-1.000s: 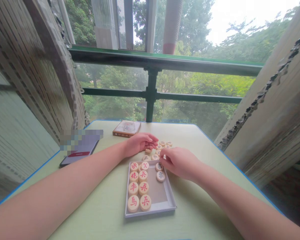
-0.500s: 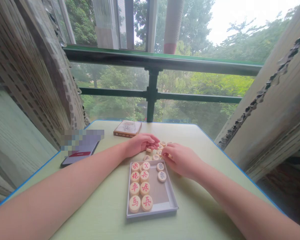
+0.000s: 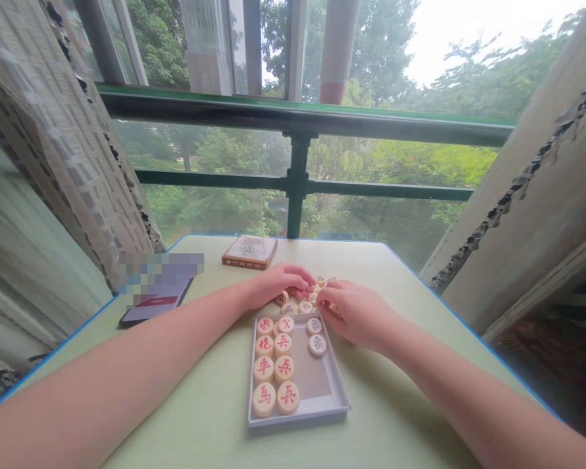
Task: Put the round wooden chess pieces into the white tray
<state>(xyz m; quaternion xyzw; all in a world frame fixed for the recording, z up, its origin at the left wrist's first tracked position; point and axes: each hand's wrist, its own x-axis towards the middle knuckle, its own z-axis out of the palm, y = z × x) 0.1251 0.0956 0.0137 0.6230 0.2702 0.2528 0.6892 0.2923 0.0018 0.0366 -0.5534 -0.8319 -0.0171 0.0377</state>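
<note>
A grey shallow tray (image 3: 329, 384) lies on the pale green table (image 3: 400, 417). It holds several round wooden chess pieces (image 3: 277, 361), most with red characters, two with dark ones. Just beyond the tray's far edge lies a loose pile of pieces (image 3: 303, 303). My left hand (image 3: 278, 283) rests curled over the left of that pile, fingers closed on a piece (image 3: 281, 298). My right hand (image 3: 354, 312) is curled at the pile's right side, fingertips pinched together at the pieces; what they hold is hidden.
A phone (image 3: 153, 299) with a red band lies at the table's left edge. A flat patterned box (image 3: 249, 251) sits at the far side. A green railing (image 3: 297, 189) and glass stand behind the table; woven blinds hang on both sides.
My right hand has moved from the tray's top right corner up to the loose pile. My left hand has shifted slightly toward the tray over the pile.
</note>
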